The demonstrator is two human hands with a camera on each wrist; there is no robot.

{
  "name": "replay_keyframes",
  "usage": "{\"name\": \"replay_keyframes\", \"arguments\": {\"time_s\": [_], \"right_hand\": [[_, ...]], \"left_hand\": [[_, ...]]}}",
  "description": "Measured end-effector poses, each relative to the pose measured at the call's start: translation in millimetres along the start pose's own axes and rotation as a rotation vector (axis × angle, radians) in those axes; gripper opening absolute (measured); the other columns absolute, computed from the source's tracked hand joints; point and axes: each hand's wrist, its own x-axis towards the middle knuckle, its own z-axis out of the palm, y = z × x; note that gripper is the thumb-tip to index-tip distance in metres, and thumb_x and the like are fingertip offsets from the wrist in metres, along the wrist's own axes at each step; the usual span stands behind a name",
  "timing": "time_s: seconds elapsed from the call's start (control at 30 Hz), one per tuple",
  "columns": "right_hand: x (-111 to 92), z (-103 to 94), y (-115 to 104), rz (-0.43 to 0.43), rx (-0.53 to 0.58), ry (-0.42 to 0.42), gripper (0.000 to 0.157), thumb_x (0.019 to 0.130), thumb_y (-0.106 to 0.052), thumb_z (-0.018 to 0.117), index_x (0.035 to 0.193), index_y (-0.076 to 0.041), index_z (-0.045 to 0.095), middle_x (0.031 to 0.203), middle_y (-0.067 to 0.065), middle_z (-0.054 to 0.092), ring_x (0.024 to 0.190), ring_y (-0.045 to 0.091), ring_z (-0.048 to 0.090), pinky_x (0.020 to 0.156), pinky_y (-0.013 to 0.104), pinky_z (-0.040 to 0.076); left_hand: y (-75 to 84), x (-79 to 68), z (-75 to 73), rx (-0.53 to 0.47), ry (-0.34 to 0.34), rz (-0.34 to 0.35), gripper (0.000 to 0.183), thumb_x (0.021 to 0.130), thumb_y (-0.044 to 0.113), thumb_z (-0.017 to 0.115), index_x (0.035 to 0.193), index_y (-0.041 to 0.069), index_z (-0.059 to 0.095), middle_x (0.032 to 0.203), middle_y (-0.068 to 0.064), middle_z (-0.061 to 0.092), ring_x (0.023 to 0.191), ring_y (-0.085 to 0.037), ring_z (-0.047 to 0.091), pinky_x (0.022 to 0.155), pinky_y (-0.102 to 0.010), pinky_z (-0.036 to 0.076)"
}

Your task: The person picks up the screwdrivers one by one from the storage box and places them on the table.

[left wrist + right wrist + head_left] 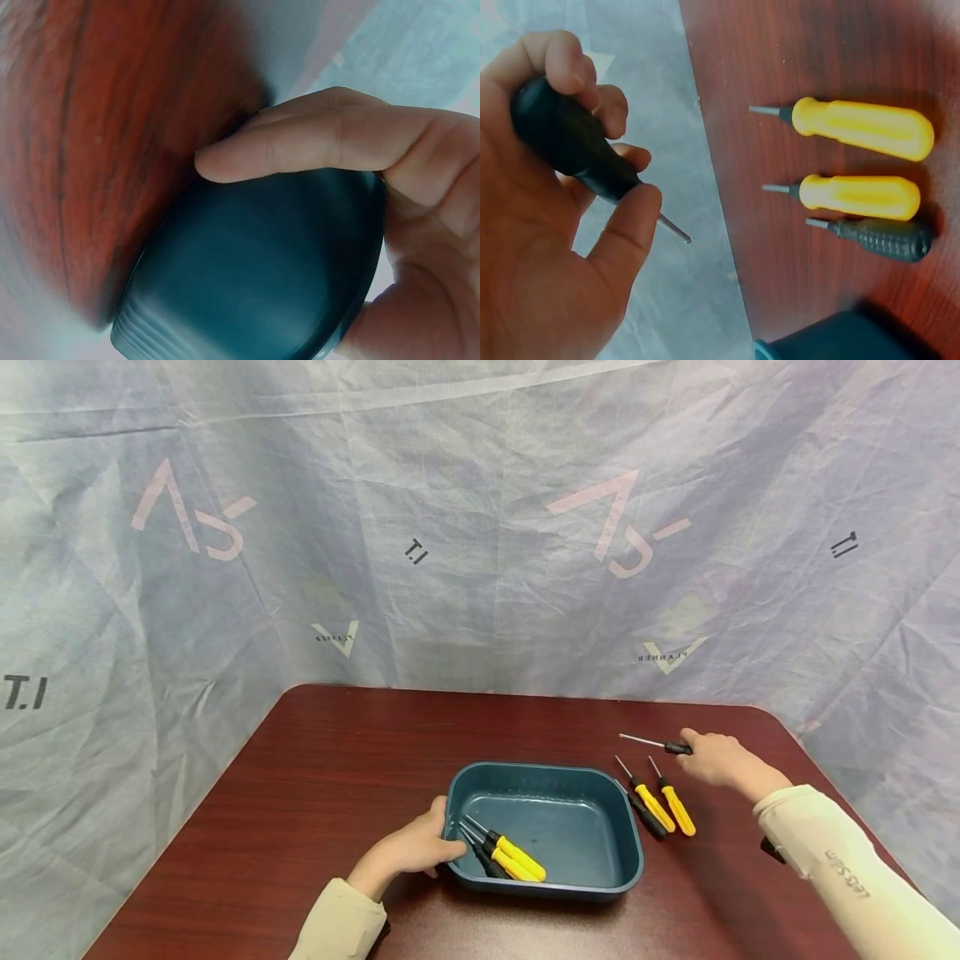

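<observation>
My left hand (411,845) grips the left wall of a dark blue-green plastic bin (577,827), thumb over the rim and fingers outside, as the left wrist view also shows. Two yellow-handled screwdrivers (522,858) and a black-handled one (489,863) lie at the bin's left end. Above the table's right side, my right hand (722,760) holds a black screwdriver (562,135) by its handle, shaft pointing left in the head view. Nearest to it on the table are two yellow screwdrivers (862,127) and a black screwdriver (892,238), right of the bin.
The dark red wood-grain table (337,760) has rounded far corners. Pale printed sheeting (480,527) hangs behind it and along both sides. The bin's right wall stands close beside the loose screwdrivers.
</observation>
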Motion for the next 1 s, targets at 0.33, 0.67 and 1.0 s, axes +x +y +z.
{"name": "replay_keyframes", "arguments": {"time_s": [0.33,0.67,1.0], "right_hand": [[-0.1,3.3,16.5,0.013,0.118,-0.069,0.013,0.088,-0.017,0.044,0.086,-0.005,0.041,0.07,0.007,0.042,0.065,0.023,0.043,0.057,0.034,0.032],[0.9,12.9,32.2,0.091,0.338,-0.184,0.023,0.09,-0.02,0.042,0.102,0.0,0.045,0.074,0.009,0.043,0.049,0.013,0.026,0.042,0.026,0.028],[-0.5,21.3,40.8,0.22,0.559,-0.274,0.035,0.087,-0.018,0.045,0.115,0.002,0.043,0.065,0.006,0.044,0.046,0.012,0.03,0.043,0.024,0.037]], "left_hand": [[-2.4,1.0,0.2,0.003,0.002,0.0,0.066,0.074,0.013,0.057,0.126,-0.01,0.022,0.086,-0.013,0.048,0.059,-0.021,0.051,0.046,-0.036,0.049],[1.5,-1.3,1.3,0.0,0.014,0.001,0.068,0.073,0.012,0.058,0.127,-0.009,0.023,0.085,-0.012,0.048,0.059,-0.021,0.051,0.045,-0.036,0.048],[-1.7,0.6,0.5,0.013,0.011,0.003,0.069,0.073,0.013,0.058,0.128,-0.01,0.022,0.087,-0.012,0.048,0.058,-0.021,0.051,0.045,-0.035,0.048]]}}
